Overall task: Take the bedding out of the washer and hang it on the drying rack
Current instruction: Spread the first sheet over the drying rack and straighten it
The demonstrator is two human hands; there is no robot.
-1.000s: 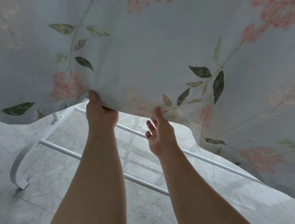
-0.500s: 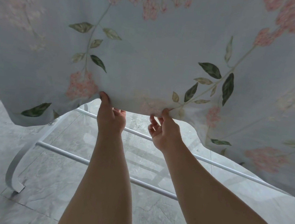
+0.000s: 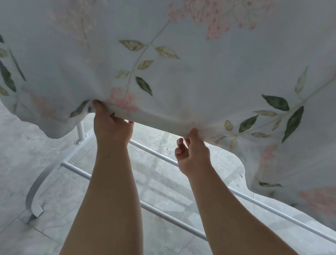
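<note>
The floral bedding (image 3: 187, 78) hangs draped across your whole upper view and blocks everything behind it. Beneath its hem only the lower rails and curved foot of the white drying rack (image 3: 153, 152) show, over the grey marble floor (image 3: 9, 165). Your left hand (image 3: 111, 129) grips the hem, fingers curled under and thumb on the front face. Your right hand (image 3: 193, 155) pinches the hem between thumb and forefinger, its other fingers loosely curled below. A second ago that right hand was open, fingers spread under the edge; since then the printed sprig has slid rightward
</note>
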